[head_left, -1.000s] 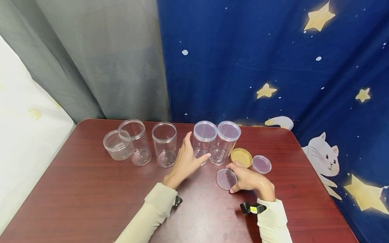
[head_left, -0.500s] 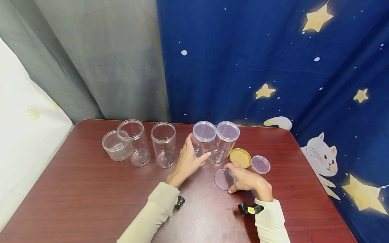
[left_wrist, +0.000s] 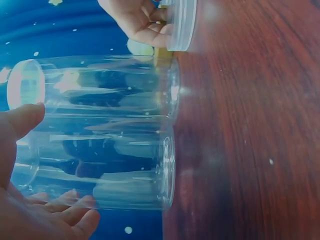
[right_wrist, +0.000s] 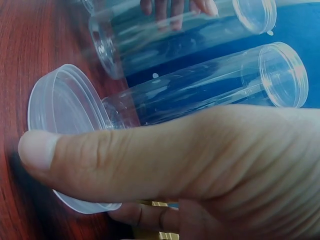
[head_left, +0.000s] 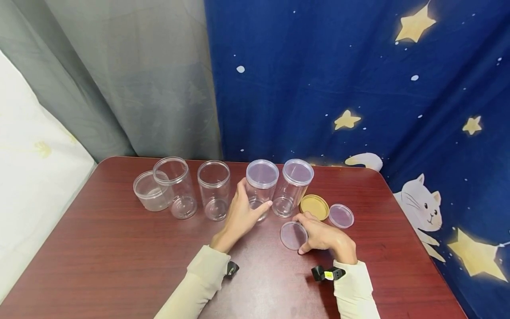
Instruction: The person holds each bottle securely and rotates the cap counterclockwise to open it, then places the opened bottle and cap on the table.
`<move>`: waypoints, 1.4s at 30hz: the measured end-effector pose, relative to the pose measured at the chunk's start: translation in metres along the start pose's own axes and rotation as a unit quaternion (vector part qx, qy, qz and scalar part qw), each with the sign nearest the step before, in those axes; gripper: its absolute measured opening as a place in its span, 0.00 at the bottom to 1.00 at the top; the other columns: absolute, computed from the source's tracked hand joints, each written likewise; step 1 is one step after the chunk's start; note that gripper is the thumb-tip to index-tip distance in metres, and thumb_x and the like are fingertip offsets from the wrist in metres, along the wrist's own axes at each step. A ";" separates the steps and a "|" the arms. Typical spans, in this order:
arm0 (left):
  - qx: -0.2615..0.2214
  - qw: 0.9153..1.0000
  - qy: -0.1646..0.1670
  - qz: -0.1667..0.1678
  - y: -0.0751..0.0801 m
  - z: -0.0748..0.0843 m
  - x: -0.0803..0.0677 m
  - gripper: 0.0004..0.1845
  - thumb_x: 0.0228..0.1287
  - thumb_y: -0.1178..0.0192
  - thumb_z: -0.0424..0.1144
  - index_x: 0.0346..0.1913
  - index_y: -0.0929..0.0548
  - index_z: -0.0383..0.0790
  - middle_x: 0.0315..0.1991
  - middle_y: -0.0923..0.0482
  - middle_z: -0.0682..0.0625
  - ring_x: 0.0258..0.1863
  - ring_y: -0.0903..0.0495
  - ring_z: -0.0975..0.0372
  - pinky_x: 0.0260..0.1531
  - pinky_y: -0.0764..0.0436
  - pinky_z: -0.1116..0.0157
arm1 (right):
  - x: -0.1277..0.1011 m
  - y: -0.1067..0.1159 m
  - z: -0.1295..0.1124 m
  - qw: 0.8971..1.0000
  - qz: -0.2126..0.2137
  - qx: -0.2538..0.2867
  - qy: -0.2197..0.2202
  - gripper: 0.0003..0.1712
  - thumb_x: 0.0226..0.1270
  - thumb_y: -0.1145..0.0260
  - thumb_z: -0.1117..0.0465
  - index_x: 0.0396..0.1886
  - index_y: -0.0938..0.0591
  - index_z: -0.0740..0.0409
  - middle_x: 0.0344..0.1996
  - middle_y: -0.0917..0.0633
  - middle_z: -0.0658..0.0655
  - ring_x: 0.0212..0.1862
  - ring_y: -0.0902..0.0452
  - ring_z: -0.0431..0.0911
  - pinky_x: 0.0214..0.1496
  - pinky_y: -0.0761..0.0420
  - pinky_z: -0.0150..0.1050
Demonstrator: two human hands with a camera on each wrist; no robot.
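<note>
My left hand (head_left: 251,201) grips a clear lidded jar (head_left: 260,188) near its base, thumb on the right, fingers on the left. In the left wrist view that jar (left_wrist: 110,172) lies between my thumb and fingers. A second lidded jar (head_left: 292,188) stands just to its right, with a small gap between them. My right hand (head_left: 303,235) holds a loose clear lid (head_left: 292,235) tilted on the table in front of the jars. In the right wrist view the thumb presses along that lid (right_wrist: 65,110).
Two tall open jars (head_left: 214,190) (head_left: 175,188) and a short open jar (head_left: 149,191) stand in a row to the left. A gold lid (head_left: 314,207) and another clear lid (head_left: 341,215) lie right of the jars. Curtains hang behind the red-brown table (head_left: 119,266).
My left hand has slid the lidded jar a little to the left, away from the other lidded jar. The right hand with its lid has barely moved.
</note>
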State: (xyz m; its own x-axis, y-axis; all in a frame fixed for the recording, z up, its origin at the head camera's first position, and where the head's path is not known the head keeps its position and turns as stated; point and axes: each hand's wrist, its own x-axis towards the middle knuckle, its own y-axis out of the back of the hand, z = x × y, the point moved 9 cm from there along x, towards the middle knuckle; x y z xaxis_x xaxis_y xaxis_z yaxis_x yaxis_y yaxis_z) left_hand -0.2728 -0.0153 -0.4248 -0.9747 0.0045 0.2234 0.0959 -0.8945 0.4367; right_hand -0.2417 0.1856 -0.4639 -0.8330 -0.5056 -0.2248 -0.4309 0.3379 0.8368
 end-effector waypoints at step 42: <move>0.103 0.962 -0.170 -0.188 -0.001 0.034 -0.038 0.46 0.49 0.26 0.57 0.69 0.35 0.47 0.56 0.27 0.56 0.52 0.26 0.64 0.54 0.23 0.60 | -0.042 0.085 -0.093 0.938 0.313 0.067 0.135 0.43 0.52 0.20 0.56 0.68 0.28 0.49 0.60 0.23 0.48 0.52 0.25 0.42 0.45 0.19 0.40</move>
State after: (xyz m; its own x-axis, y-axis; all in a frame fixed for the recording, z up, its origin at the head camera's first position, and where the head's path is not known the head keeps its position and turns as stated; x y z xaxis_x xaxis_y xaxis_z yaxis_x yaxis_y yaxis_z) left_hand -0.2291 0.0006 -0.4039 -0.8291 0.4880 0.2728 -0.1784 -0.6934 0.6981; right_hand -0.2112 0.1614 -0.3370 -0.8268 -0.3521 0.4387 0.0575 0.7229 0.6885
